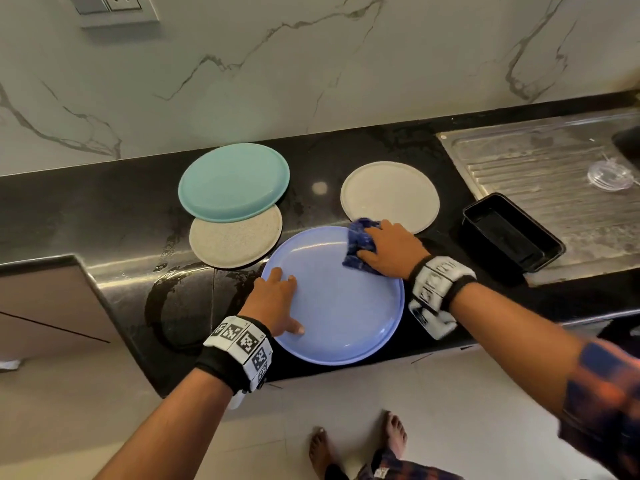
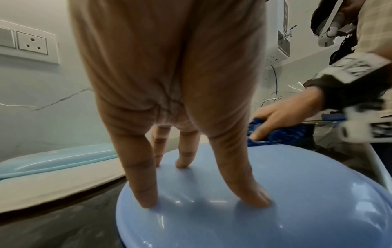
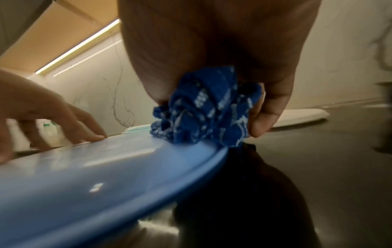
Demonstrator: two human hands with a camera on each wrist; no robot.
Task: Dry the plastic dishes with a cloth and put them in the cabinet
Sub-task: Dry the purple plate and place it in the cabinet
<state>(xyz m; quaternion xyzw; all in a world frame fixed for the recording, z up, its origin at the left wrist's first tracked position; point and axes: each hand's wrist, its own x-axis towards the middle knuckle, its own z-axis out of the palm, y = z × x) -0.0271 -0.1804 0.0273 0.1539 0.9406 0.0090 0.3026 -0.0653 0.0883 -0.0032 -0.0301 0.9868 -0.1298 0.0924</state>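
A large lilac-blue plastic plate (image 1: 343, 317) lies face up on the black counter (image 1: 104, 209) near its front edge. My left hand (image 1: 277, 299) rests on the plate's left side, its spread fingertips (image 2: 148, 199) pressing the plate's surface (image 2: 275, 209). My right hand (image 1: 384, 247) grips a bunched blue patterned cloth (image 1: 360, 244) on the plate's far right rim (image 3: 212, 147); the cloth (image 3: 207, 107) is squeezed between thumb and fingers. Behind lie a teal plate (image 1: 233, 181) overlapping a speckled beige plate (image 1: 235, 240), and a cream plate (image 1: 389, 195).
A black rectangular tray (image 1: 509, 233) sits to the right beside the steel drainboard (image 1: 540, 174), which holds a clear lid (image 1: 607, 174). A marble wall with a socket (image 1: 117, 1) rises behind. A cabinet front (image 1: 45, 299) is at lower left. Water streaks mark the counter.
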